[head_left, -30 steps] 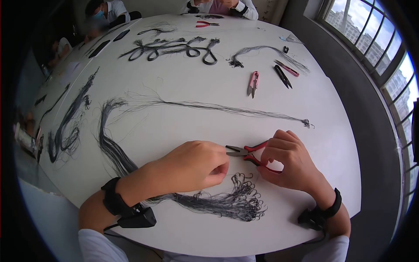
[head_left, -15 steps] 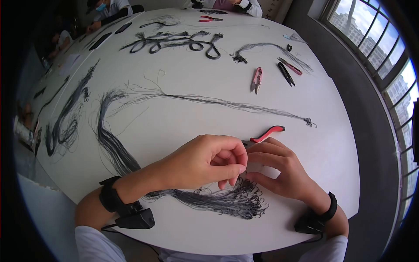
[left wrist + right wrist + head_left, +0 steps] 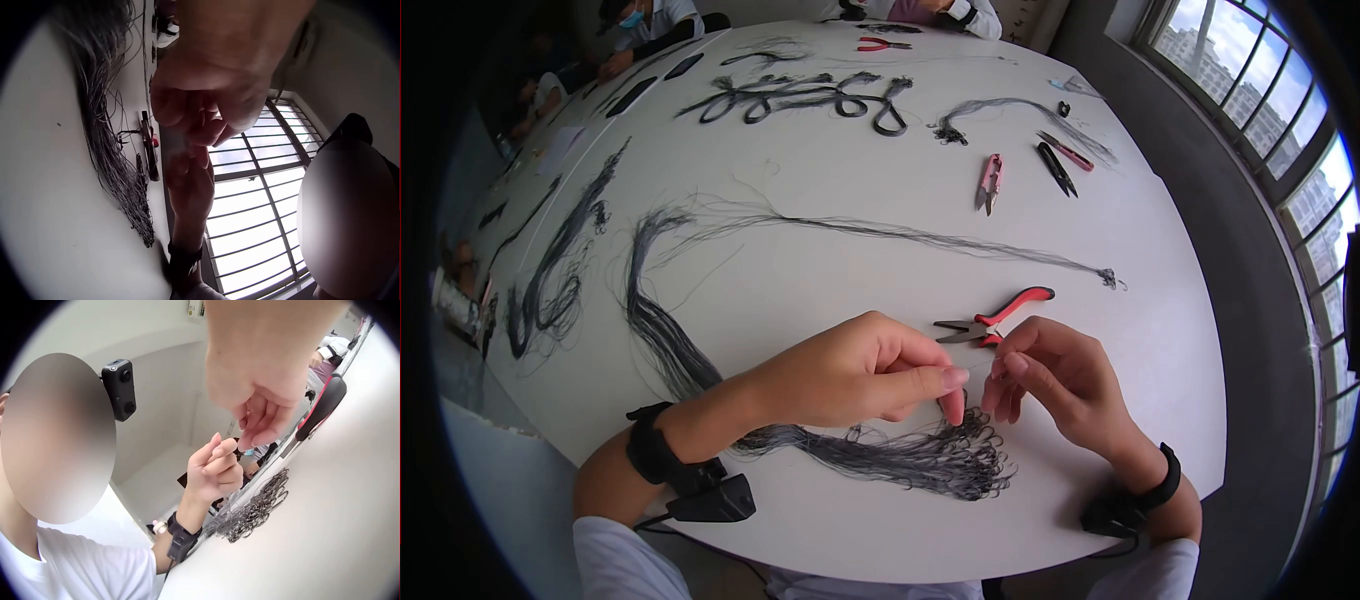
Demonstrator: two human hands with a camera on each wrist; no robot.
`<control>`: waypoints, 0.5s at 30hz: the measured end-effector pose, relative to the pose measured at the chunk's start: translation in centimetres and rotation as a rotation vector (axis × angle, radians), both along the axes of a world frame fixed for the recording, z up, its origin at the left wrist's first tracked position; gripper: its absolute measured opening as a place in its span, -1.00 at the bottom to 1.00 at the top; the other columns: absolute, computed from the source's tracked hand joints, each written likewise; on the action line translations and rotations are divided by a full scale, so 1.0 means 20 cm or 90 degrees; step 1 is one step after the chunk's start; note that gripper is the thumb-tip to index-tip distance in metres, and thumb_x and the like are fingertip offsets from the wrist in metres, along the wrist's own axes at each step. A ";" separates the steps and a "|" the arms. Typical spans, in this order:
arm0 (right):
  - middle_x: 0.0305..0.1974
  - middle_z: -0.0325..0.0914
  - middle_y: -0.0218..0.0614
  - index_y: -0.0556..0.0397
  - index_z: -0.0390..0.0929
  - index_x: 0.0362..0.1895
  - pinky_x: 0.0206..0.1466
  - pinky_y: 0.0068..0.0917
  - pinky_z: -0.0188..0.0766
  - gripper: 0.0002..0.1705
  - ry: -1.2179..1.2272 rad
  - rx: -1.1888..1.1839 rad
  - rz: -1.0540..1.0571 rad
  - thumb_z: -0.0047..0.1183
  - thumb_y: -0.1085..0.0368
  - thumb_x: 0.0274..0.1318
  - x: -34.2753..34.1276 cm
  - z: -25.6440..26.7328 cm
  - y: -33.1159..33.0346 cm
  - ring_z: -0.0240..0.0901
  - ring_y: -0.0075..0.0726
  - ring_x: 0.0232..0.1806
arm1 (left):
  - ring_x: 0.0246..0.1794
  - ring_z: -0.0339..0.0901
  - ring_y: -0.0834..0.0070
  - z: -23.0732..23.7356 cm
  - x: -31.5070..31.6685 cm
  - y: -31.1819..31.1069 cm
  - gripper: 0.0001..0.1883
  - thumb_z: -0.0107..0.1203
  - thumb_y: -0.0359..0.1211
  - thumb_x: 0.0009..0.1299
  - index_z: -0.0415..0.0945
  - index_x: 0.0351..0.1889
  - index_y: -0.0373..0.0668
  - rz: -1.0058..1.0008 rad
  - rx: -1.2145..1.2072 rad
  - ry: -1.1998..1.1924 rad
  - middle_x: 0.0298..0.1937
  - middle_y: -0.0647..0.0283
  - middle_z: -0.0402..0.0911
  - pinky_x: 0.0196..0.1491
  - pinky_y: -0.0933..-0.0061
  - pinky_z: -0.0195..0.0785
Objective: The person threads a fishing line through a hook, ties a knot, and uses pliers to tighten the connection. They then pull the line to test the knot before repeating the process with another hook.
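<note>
Between the fingertips I make out a fine strand, faint, spanning the narrow gap from one hand to the other. I'd judge it next to weightless, thin and springy, likely slippery; I'd take it close to each end, between thumb and fingertip. The left hand seems to pinch one end with thumb and forefinger; the right hand has thumb against forefinger at the other, its remaining fingers loosely bent. In my wrist views the fingers look bunched, but I cannot trace the strand there.

Just beyond the right hand, red-handled pliers lie on the surface, one handle partly hidden. Nearer me, below the hands, a dark bundle ends in curled hooks. Farther out I see pink snips and black snips.
</note>
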State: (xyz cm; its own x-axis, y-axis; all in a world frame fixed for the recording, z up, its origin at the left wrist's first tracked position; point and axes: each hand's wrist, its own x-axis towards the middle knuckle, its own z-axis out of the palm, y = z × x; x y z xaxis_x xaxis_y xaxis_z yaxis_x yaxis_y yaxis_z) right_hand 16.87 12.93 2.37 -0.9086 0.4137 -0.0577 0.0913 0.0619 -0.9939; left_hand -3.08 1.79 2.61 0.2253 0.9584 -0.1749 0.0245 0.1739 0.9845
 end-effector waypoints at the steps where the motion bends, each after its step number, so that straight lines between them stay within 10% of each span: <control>1: -0.48 0.52 -0.32 0.24 0.41 -0.22 -0.38 -0.60 0.38 -0.82 0.007 -0.041 -0.002 -0.15 0.35 0.28 0.00 0.01 0.00 0.41 -0.56 -0.49 | -0.74 0.01 0.77 0.00 0.00 0.00 -0.68 -0.16 -0.28 0.47 0.48 -0.25 -0.40 -0.071 -0.010 -0.060 -0.74 0.50 0.20 -0.63 0.66 -0.10; 10: -0.47 0.49 -0.37 0.23 0.45 -0.24 -0.31 -0.63 0.36 -0.82 0.051 -0.022 -0.022 -0.12 0.35 0.27 -0.02 0.01 -0.05 0.40 -0.60 -0.41 | -0.81 -0.08 0.69 -0.04 0.02 -0.02 -0.43 -0.39 -0.09 0.53 0.42 -0.07 -0.49 -0.169 0.039 -0.453 -0.90 0.51 0.07 -0.66 0.58 -0.20; 13: -0.50 0.47 -0.38 0.19 0.49 -0.35 -0.35 -0.62 0.35 -0.88 -0.035 0.088 0.003 -0.08 0.42 0.20 -0.02 0.05 -0.08 0.39 -0.59 -0.44 | -0.65 0.26 0.62 -0.01 0.06 -0.02 -0.45 -0.44 -0.08 0.53 0.29 0.15 -0.37 -0.091 0.029 -0.677 -0.67 0.37 0.45 -0.57 0.57 0.13; 15: -0.53 0.46 -0.37 0.16 0.50 -0.41 -0.38 -0.60 0.34 -0.91 -0.112 0.173 0.024 -0.04 0.46 0.14 -0.02 0.06 -0.10 0.39 -0.57 -0.47 | -0.08 0.47 0.46 0.05 0.10 -0.02 -0.47 -0.48 -0.07 0.53 0.17 0.27 -0.22 0.120 0.078 -0.558 -0.04 0.18 0.54 -0.09 0.46 0.39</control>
